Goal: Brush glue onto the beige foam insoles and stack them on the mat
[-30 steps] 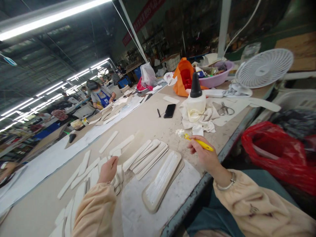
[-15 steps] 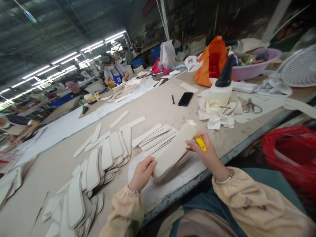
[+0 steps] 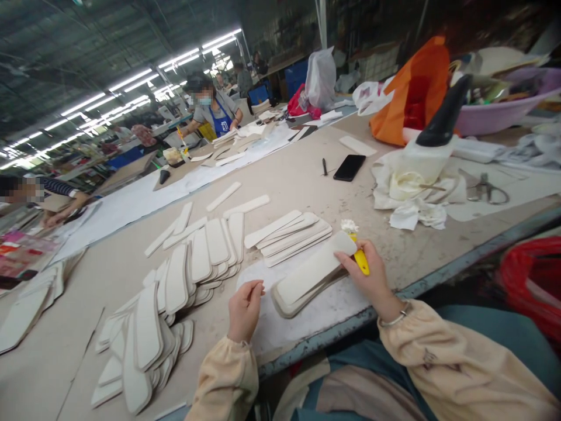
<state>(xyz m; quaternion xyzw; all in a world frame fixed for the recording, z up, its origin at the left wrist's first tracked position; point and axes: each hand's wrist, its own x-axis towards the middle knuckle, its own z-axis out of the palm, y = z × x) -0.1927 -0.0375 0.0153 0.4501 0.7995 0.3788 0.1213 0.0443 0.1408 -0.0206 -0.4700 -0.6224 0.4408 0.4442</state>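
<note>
We see right fingers point(image 3: 349, 264) clamped on brush point(image 3: 362, 261) and strip point(image 3: 315, 266); left fingers point(image 3: 253, 289) curled together, strip's other end beside them.

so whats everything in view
heaped strips: many, cream, left
fanned strips: several, cream, centre
stacked strips: several, cream, front edge
brush: one, yellow handle, in right hand
bottle: one, white, black cap, upper right
phone: one, black, left of bottle
scissors: one pair, silvery, right of bottle
open bag: one, orange, behind bottle
basin: one, purple, upper right
plastic bag: one, red, lower right
co-workers: several, one blue apron, background
table: one, beige, under strips
left hand: one, beige sleeve, beside stacked strips
right hand: one, beige sleeve, holding brush, strip
</note>
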